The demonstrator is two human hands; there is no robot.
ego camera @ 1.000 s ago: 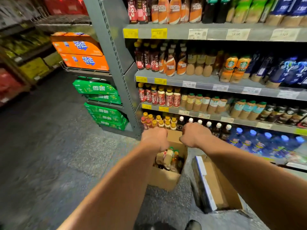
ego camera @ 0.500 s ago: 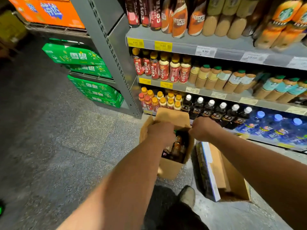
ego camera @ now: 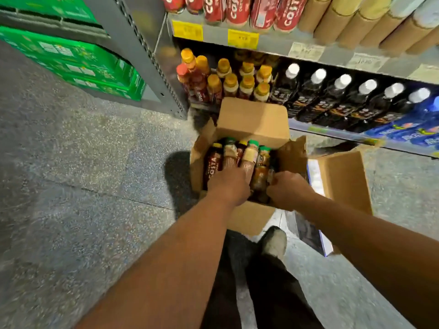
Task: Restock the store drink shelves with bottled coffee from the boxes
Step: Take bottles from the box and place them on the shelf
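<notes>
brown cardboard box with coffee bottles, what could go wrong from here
The mixed coffee bottles lie packed tight in the brown cardboard box; pulling one with the left hand may drag neighbours out. The second open cardboard box sits close beside the pale shoe, a likely trip hazard.

Speckled floor [ego camera: 83, 174]: open bottle-filled box [ego camera: 251, 119]; second box [ego camera: 344, 179] just beside, possibly touching.

An open brown cardboard box [ego camera: 253, 119] stands on the floor before the lowest grey metal shelf [ego camera: 316, 129], packed with brown and cream coffee bottles [ego camera: 249, 155], a second open cardboard box [ego camera: 344, 181] just right.
</notes>
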